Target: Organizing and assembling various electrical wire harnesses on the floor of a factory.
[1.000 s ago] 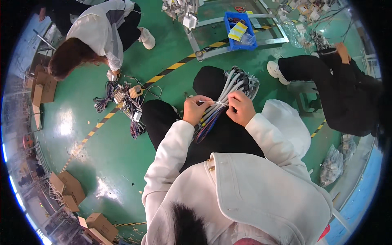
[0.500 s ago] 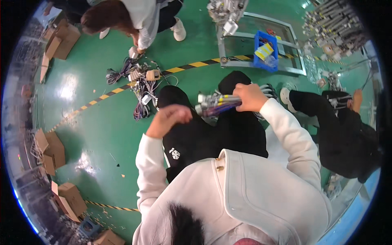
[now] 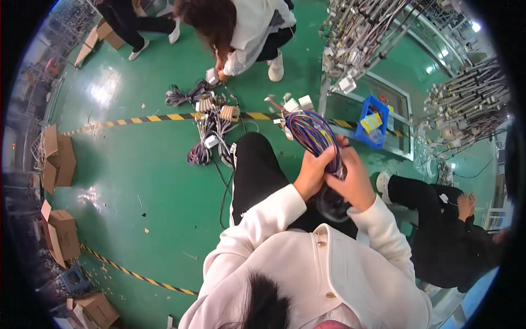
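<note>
Over my lap, a looped wire harness (image 3: 308,127) of blue, purple and red wires points away from me, with white connectors (image 3: 298,103) at its far end. My left hand (image 3: 314,171) has its thumb and fingers closed round the near part of the bundle. Close beside it, my right hand (image 3: 353,178) wraps the same bundle from the right. Its lower end is blurred and partly hidden by the hands and my dark trouser legs. Ahead and to the left, several more bundled harnesses (image 3: 205,131) with white and tan connectors lie on the floor.
A co-worker (image 3: 249,38) bends over the floor harnesses. Another person in black (image 3: 438,219) sits at the right. A blue bin (image 3: 372,122) stands by a metal frame (image 3: 402,148). Harnesses hang in thick clusters (image 3: 466,104) at the upper right. Cardboard boxes (image 3: 64,160) line the left.
My left hand, apart from the harness before, has come right and closed on it. The harness now points away from me instead of lying sideways in my right hand. The head view has shifted.
</note>
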Available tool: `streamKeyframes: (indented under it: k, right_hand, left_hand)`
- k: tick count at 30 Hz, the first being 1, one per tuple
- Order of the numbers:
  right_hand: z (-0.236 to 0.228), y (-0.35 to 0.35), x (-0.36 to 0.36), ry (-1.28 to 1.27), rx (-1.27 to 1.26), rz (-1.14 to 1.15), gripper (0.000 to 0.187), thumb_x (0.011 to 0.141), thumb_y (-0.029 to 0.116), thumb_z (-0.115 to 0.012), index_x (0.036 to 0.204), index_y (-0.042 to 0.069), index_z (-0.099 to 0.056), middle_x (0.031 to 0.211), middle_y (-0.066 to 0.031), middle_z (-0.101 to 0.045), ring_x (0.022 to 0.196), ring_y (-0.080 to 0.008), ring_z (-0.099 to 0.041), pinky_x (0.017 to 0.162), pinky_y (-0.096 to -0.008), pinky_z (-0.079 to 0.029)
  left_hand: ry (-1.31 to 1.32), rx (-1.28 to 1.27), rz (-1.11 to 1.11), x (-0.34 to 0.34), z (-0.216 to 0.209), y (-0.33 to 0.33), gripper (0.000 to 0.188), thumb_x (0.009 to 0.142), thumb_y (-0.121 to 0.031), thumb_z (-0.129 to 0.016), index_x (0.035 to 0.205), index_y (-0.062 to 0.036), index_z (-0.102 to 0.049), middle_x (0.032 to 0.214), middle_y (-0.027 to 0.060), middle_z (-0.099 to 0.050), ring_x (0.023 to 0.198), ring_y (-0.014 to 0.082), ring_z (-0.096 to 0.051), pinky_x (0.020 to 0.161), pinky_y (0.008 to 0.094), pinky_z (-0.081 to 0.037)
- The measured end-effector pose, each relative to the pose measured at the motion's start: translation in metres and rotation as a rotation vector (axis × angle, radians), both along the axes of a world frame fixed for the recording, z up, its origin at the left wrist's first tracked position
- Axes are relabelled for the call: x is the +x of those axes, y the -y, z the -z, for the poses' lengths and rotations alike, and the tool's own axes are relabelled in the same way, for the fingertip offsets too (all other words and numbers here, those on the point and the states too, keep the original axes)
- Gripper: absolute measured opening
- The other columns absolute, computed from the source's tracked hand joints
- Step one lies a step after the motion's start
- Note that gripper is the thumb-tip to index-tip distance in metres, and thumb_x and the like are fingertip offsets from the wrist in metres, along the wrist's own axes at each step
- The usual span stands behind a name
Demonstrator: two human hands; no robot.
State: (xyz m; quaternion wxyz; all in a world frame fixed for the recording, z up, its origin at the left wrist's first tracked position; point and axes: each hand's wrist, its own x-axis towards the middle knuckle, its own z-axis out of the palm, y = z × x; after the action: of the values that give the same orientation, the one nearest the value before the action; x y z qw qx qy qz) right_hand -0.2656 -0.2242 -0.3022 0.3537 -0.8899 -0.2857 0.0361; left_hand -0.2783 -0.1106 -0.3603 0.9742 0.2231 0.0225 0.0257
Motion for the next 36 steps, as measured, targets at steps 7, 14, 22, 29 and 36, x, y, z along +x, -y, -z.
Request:
streamKeyframes:
  k: [7,14,22,29,36]
  right_hand:
    - [-0.013,-0.001,-0.002,-0.197,0.115,-0.313,0.038,0.079,0.016,-0.063,0.113,0.001,-0.055,0.117,-0.0192,-0.054,0.109,-0.0358,-0.051,0.094,-0.0386,-0.04]
    - [-0.04,0.006,0.045,-0.631,0.922,0.053,0.033,0.089,0.01,-0.048,0.121,0.001,-0.053,0.105,-0.0077,-0.061,0.075,-0.0126,-0.055,0.071,-0.0261,-0.046]
    - [-0.004,-0.043,0.021,-1.111,1.166,-0.144,0.044,0.088,0.021,-0.054,0.128,0.004,-0.046,0.108,-0.0036,-0.058,0.074,-0.0071,-0.051,0.069,-0.026,-0.044]
    - [0.019,-0.022,0.005,-0.97,0.985,-0.026,0.038,0.081,0.015,-0.065,0.115,0.003,-0.054,0.097,-0.0046,-0.062,0.079,-0.008,-0.056,0.068,-0.0212,-0.044]
    - [0.035,-0.016,-0.005,-0.931,1.008,0.072,0.024,0.081,0.011,-0.067,0.102,0.0,-0.063,0.095,-0.0044,-0.065,0.087,-0.0098,-0.059,0.08,-0.0236,-0.046]
  left_hand:
    - [0.18,0.7,0.163,0.004,-0.037,-0.073,0.068,0.069,-0.006,-0.077,0.124,-0.0002,-0.037,0.108,0.0075,-0.056,0.099,0.0148,-0.056,0.088,0.0308,-0.045]
    - [0.182,1.447,0.23,-0.041,-0.057,-0.151,0.077,0.06,-0.009,-0.078,0.122,0.0049,-0.035,0.098,0.0197,-0.061,0.09,0.028,-0.063,0.077,0.0329,-0.049]
    - [-0.001,1.669,0.234,-0.104,0.008,-0.155,0.087,0.055,-0.014,-0.079,0.128,0.0015,-0.034,0.091,0.0236,-0.06,0.084,0.0403,-0.059,0.072,0.0402,-0.049]
    - [-0.047,2.085,0.319,-0.137,0.016,-0.13,0.082,0.055,-0.019,-0.08,0.125,-0.0047,-0.039,0.091,0.0171,-0.063,0.079,0.0348,-0.062,0.065,0.0412,-0.049]
    - [-0.049,2.019,0.29,-0.15,0.031,-0.122,0.082,0.052,-0.013,-0.081,0.122,-0.0028,-0.041,0.092,0.0172,-0.063,0.081,0.0338,-0.062,0.066,0.0389,-0.05]
